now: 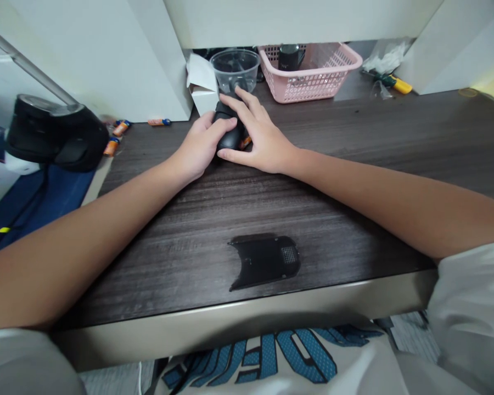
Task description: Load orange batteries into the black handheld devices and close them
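A black rounded device (229,141), whose exact kind I cannot make out, is held just above or on the desk near its back. My left hand (201,140) is closed round its left side, thumb across the top. My right hand (263,131) spans it from the right, thumb at the near end and fingers at the far end. Beneath my right palm an orange battery (246,142) shows in part. Closer to me lies a black plastic cover (267,261) with a small grille, apart from both hands.
Behind my hands stand a white box (203,82), a clear plastic tub (235,67) and a pink basket (308,85) holding a black mug (290,57). Several orange batteries (160,122) lie at the left, near a black device (57,134). A yellow-tipped tool (401,85) lies back right.
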Available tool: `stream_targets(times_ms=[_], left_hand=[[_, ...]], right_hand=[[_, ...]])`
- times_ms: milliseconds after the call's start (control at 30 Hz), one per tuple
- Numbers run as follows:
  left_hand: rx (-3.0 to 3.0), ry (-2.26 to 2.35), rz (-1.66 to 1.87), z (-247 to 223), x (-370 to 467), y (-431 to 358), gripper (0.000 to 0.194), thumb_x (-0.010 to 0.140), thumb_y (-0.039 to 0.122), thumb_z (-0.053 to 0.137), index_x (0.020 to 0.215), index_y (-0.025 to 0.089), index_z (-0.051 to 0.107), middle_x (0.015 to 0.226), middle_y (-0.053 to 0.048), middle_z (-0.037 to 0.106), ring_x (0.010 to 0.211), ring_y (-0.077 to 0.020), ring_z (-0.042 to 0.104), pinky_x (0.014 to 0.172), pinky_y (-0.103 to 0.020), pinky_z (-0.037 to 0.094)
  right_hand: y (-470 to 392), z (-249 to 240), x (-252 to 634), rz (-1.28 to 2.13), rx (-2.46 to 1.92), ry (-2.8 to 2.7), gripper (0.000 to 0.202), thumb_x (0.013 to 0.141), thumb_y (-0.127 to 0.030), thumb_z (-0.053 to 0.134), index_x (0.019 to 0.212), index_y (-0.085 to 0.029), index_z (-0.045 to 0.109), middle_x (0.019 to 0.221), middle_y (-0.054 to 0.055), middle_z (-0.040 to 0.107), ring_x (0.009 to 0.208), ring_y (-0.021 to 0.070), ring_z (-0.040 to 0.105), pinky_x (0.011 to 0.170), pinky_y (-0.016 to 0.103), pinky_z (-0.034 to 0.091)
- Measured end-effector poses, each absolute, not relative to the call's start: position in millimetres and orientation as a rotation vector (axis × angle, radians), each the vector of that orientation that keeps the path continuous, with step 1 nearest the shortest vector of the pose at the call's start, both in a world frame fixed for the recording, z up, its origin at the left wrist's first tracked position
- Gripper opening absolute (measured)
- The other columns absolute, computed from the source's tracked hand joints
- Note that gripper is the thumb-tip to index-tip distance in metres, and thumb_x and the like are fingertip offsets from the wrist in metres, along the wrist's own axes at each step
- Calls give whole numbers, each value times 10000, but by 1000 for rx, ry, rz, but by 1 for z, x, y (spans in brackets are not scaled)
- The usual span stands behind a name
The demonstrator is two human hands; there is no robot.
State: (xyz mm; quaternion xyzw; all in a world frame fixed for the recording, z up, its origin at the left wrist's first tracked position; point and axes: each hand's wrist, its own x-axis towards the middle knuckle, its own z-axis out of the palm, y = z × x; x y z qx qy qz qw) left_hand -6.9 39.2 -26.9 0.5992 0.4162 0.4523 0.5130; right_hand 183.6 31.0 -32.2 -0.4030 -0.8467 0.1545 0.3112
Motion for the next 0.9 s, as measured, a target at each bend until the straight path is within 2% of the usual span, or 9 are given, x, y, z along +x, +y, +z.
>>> stream_targets(times_ms=[200, 433, 700, 900], left_hand=[[1477, 1020, 1094, -27, -7, 40, 477, 767, 667, 875, 1016, 300, 699, 982, -20, 772, 1304, -379, 615, 1049, -542, 542], [1419, 1023, 1092, -28, -8, 39, 418, 768, 604, 897, 997, 307, 711, 1021, -37, 766, 1329, -398, 601, 1063, -568, 511], [1467, 1040, 1099, -29, -8, 40, 489, 755, 671, 890, 1021, 305, 704, 998, -20, 770, 1314, -384, 606, 1064, -557, 532], [1437, 1052, 1101, -27, -7, 36, 409, 781, 578, 896, 1046, 317, 725, 1072, -32, 776, 1375, -398, 569, 1106, -577, 494]], right_hand=[[31, -31, 184, 412, -1062, -2237, 1119, 834, -713, 783, 1759, -400, 236, 1846, 11, 181, 1715, 440, 118, 1383, 704, 178], [33, -34, 183, 401, -1066, -2235, 1131, 834, -724, 782, 1762, -409, 217, 1853, 8, 153, 1712, 441, 137, 1386, 686, 188], [31, -32, 184, 386, -1072, -2234, 1105, 839, -713, 774, 1754, -375, 254, 1853, 23, 144, 1714, 410, 154, 1395, 655, 201], [27, -27, 184, 357, -1079, -2231, 1105, 815, -702, 798, 1744, -406, 278, 1841, 3, 189, 1717, 418, 126, 1392, 692, 176]])
